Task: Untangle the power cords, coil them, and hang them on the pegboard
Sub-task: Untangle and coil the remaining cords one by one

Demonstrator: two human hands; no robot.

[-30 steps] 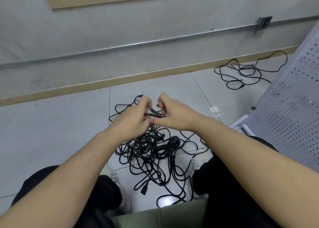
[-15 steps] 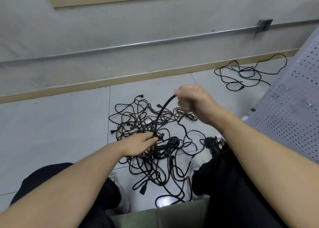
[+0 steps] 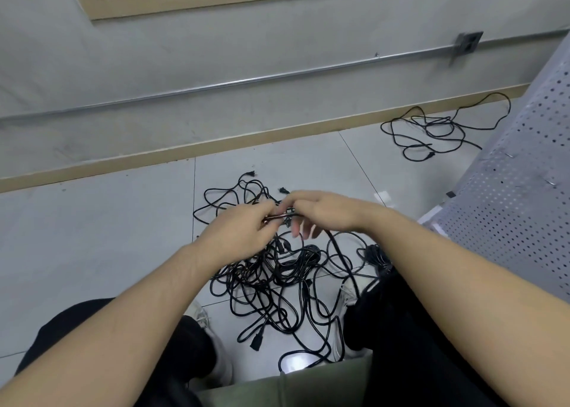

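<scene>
Head: black cords (image 3: 277, 271) tangled; hands' grip blurred.

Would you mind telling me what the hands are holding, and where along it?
Both hands, left and right, pinch one black cord along a short mid-length stretch above the tangle.

hands: 2, left (image 3: 237, 234) and right (image 3: 327, 212) | cord heaps on floor: 2, big tangle (image 3: 277, 277) and smaller loose bunch (image 3: 431, 132) by the wall | cords in big tangle: too knotted to count | pegboard (image 3: 524, 191): 1 | shoes: 2, left (image 3: 216, 354), right (image 3: 347, 295)
</scene>
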